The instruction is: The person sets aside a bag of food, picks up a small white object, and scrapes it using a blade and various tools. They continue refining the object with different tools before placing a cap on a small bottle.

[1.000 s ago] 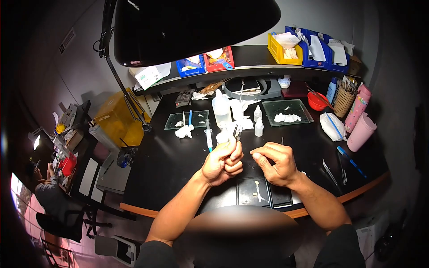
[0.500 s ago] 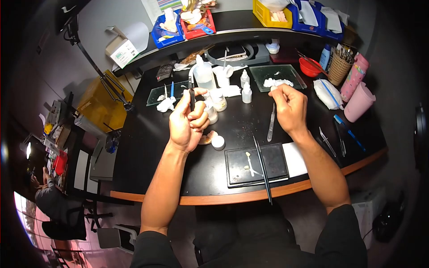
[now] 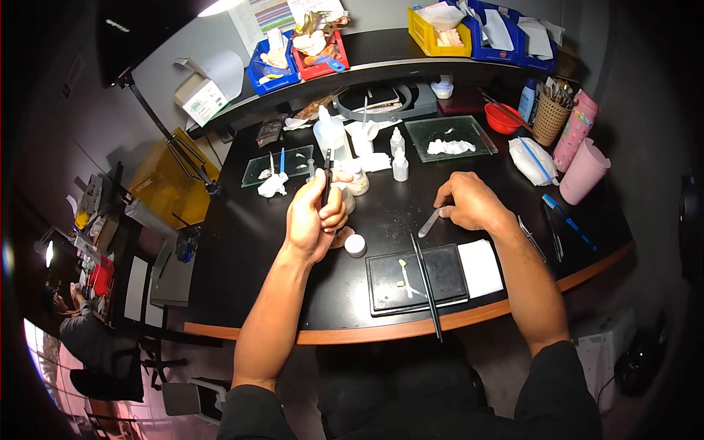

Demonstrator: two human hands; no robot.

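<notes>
My left hand (image 3: 315, 222) is raised above the desk, its fingers wrapped round a slim black tool (image 3: 327, 176) held upright with a pale tip. Low over the desk, my right hand (image 3: 475, 202) has its thumb and fingers closed at the upper end of a flat silver hand tool (image 3: 429, 223). The tool's broad rounded end points down and left. Below the left hand is a small round white-topped jar (image 3: 355, 245), with a pinkish piece beside it. A black slab (image 3: 451, 273) bears small yellowish pieces, and a thin dark brush-like stick (image 3: 425, 286) lies across it.
White bottles (image 3: 331, 135) and jars stand behind my left hand. Two glass plates (image 3: 480, 136) carry crumpled tissue. Along the right are a pink cup (image 3: 584, 181), a tissue pack (image 3: 533, 161) and pens (image 3: 568, 220). Colored bins (image 3: 320, 59) line the shelf. A person (image 3: 92, 334) sits far left.
My right hand has come down from above the desk onto the silver tool, which now lies at a different angle. My left hand still holds the black tool, slightly lower and to the right.
</notes>
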